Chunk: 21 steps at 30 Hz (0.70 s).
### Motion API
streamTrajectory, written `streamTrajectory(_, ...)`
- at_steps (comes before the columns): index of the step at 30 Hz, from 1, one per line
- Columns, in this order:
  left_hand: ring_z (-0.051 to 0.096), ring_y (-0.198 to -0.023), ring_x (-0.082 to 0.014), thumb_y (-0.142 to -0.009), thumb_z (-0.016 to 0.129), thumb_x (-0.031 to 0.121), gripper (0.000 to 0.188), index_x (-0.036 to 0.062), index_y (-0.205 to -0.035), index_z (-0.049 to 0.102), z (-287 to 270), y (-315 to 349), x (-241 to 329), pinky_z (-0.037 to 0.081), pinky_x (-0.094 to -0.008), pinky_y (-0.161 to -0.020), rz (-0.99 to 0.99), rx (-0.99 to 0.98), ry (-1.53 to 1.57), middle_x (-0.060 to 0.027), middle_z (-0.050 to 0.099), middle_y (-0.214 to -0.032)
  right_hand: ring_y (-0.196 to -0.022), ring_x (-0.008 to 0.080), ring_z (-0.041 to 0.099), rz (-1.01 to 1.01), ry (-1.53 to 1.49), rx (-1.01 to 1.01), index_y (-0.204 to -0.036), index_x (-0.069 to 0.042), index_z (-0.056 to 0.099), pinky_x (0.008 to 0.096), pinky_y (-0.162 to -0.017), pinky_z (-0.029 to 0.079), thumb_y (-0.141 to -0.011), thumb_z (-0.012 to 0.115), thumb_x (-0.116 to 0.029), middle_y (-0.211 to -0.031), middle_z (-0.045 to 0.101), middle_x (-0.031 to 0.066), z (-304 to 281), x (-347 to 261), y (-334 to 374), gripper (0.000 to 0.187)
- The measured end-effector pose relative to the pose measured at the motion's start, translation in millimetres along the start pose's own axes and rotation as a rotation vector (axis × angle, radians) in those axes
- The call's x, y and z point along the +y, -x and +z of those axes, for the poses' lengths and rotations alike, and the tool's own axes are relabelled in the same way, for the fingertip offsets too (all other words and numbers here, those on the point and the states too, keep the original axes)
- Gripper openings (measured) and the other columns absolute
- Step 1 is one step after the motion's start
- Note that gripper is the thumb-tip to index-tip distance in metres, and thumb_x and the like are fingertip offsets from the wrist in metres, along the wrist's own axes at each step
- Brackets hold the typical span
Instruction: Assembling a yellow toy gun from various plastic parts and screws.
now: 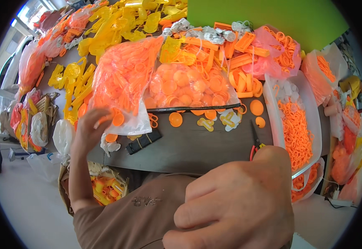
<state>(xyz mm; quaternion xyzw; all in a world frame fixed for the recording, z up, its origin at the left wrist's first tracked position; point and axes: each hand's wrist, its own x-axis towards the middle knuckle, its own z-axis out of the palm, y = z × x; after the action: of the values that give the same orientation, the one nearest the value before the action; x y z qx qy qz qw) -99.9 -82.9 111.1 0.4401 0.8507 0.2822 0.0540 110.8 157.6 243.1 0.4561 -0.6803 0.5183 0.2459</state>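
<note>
My left hand (93,128) hovers at or just above the left edge of a clear plastic bag (122,76) full of orange pieces. Its fingers are loosely bent and apart, and I see nothing held in them; whether they touch the bag I cannot tell. Very large and close, my right hand (235,203) is lifted over the lower right, back of the hand showing. Its fingers curl in, and whatever they may hold is hidden. Beyond its wrist, a pair of pliers or snips (255,140) with red and yellow handles lies on the dark table (181,153), partly covered.
A second bag (185,85) holds round orange caps. To the right stands a white bin (318,137) of orange rings. Yellow plastic parts (114,25) pile up at the back left. A black strapped case (144,142) lies near the front edge; an open box (64,182) sits below.
</note>
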Motion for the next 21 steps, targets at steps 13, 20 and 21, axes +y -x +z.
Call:
streamTrajectory(13, 0.049, -0.116, -0.0288, -0.072, 0.071, 0.034, 0.055, 0.0125, -0.120, 0.055, -23.3, -253.0, -214.0, 0.039, -0.0441, -0.093, -0.084, 0.548, -0.580, -0.0119, 0.052, -0.126, -0.066, 0.0207, 0.060, 0.878, 0.139, 0.078, -0.107, -0.003, 0.062, 0.0284, -0.060, 0.047, -0.075, 0.067, -0.001, -0.080, 0.063, 0.0115, 8.7, 81.0, 101.4, 0.033)
streamTrajectory(20, 0.038, -0.127, -0.0282, -0.074, 0.067, 0.042, 0.071, 0.0278, -0.137, 0.038, -19.8, -286.0, -198.2, 0.016, -0.0702, -0.099, -0.567, -0.092, -0.764, -0.0051, 0.045, -0.134, -0.069, 0.0168, 0.059, 1.118, 0.058, 0.191, -0.112, -0.004, 0.059, 0.0261, -0.058, 0.047, -0.076, 0.067, 0.000, -0.082, 0.059, 0.0077, 58.3, 108.1, 178.8, 0.037)
streamTrajectory(21, 0.038, -0.127, -0.0282, -0.074, 0.067, 0.042, 0.071, 0.0278, -0.137, 0.038, -13.4, -280.4, -201.6, 0.016, -0.0702, -0.099, -0.570, -0.090, -0.762, -0.0051, 0.045, -0.134, -0.069, 0.0153, 0.059, 1.151, 0.056, 0.246, -0.111, -0.004, 0.060, 0.0254, -0.058, 0.047, -0.076, 0.067, 0.000, -0.082, 0.059, 0.0074, 60.5, 110.7, 183.0, 0.036)
